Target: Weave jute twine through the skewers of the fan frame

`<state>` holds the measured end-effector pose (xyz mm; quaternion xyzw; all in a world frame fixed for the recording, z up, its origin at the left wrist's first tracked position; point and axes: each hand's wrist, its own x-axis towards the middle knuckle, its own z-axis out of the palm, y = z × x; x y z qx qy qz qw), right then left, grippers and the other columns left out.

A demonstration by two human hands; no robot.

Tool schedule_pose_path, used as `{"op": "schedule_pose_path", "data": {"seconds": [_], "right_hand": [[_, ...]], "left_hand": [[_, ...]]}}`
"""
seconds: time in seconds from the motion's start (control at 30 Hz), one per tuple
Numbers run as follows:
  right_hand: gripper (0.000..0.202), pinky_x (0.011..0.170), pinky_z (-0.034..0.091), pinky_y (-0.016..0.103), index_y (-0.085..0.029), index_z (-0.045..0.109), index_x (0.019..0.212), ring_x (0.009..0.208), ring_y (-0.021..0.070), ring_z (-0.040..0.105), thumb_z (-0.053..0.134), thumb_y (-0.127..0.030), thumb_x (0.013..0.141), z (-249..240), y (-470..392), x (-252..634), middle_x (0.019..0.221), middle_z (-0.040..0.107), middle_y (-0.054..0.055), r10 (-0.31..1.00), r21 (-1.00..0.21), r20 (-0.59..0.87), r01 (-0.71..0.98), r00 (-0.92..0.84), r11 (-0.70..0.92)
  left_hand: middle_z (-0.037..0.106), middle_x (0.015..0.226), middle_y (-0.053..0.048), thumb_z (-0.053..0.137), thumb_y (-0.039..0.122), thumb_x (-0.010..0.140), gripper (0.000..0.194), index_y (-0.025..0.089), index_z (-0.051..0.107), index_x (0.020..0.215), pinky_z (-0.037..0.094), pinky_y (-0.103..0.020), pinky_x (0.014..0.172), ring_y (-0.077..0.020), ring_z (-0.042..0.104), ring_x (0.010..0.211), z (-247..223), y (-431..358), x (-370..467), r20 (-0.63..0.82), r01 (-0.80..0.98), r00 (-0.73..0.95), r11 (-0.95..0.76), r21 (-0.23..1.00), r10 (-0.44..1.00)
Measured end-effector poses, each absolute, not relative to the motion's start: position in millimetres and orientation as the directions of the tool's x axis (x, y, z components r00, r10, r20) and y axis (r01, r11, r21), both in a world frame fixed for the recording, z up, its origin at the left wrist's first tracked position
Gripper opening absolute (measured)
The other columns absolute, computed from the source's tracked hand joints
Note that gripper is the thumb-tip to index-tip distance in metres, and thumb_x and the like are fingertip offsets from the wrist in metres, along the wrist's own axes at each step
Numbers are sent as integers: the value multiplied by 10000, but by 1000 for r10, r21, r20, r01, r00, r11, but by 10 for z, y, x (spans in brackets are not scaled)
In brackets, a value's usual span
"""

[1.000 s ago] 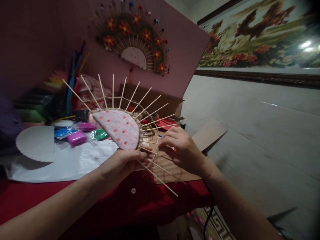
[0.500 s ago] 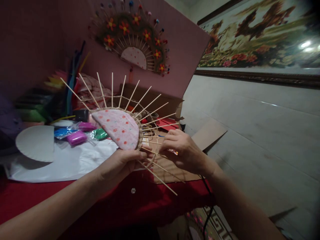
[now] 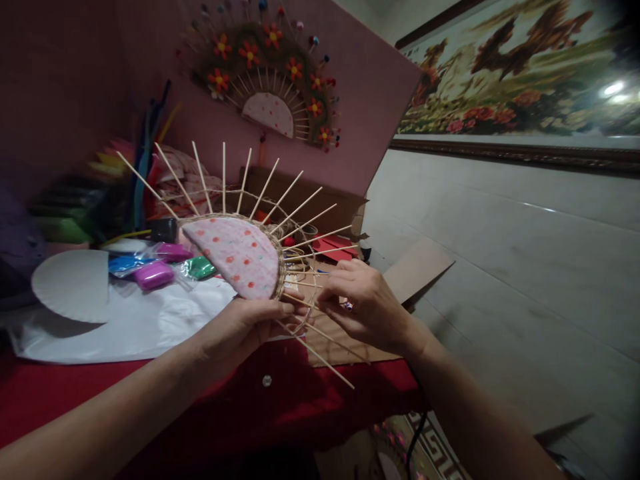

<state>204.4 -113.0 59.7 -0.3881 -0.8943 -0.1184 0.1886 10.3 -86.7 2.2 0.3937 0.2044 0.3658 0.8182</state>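
Note:
A pink half-disc [image 3: 240,257] with red dots has thin wooden sticks fanning out from its curved rim. Brown twine [image 3: 281,267] runs close along that rim, and a looser strand arcs across the sticks farther out. My left hand [image 3: 257,320] grips the lower right end of the half-disc, thumb in front and fingers behind. Over the right-hand sticks, my right hand [image 3: 357,300] is closed in a pinch at the loose twine; its fingertips partly hide the strand.
A white half plate [image 3: 73,287] and bagged coloured clay [image 3: 154,275] lie at the left on white plastic. Cardboard [image 3: 333,343] lies beneath the hands on the red cloth [image 3: 225,413]. A finished flowered fan [image 3: 270,80] hangs behind.
My right hand has shifted very slightly, its fingers turning a little at the twine. The half-disc and my left hand are almost unmoved.

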Motion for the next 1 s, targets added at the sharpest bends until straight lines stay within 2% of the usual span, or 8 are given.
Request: {"op": "schedule_pose_path", "data": {"seconds": [0.4, 0.63, 1.0], "right_hand": [[82, 677, 313, 294, -172, 566, 683, 668, 150, 451, 560, -119, 745, 593, -1150, 2000, 665, 603, 10, 659, 33, 472, 758, -586, 651], [65, 672, 323, 284, -171, 596, 694, 673, 148, 467, 577, -130, 741, 583, -1145, 1985, 668, 584, 13, 725, -43, 467, 805, -507, 591], [106, 673, 324, 284, -177, 608, 713, 689, 152, 476, 566, -81, 727, 569, -1162, 1963, 686, 595, 13, 751, -51, 468, 834, -466, 549]], "left_hand": [[692, 872, -98, 564, 56, 733, 204, 84, 684, 896, 470, -344, 840, -183, 616, 814, 13, -854, 111, -40, -430, 669, 430, 794, 742], [691, 881, -97, 560, 59, 737, 214, 85, 683, 910, 467, -336, 842, -181, 613, 830, 12, -859, 118, -19, -433, 670, 411, 802, 742], [693, 855, -84, 587, 66, 722, 204, 96, 694, 893, 472, -297, 813, -171, 621, 807, 12, -869, 107, -38, -427, 649, 405, 808, 760]]}}
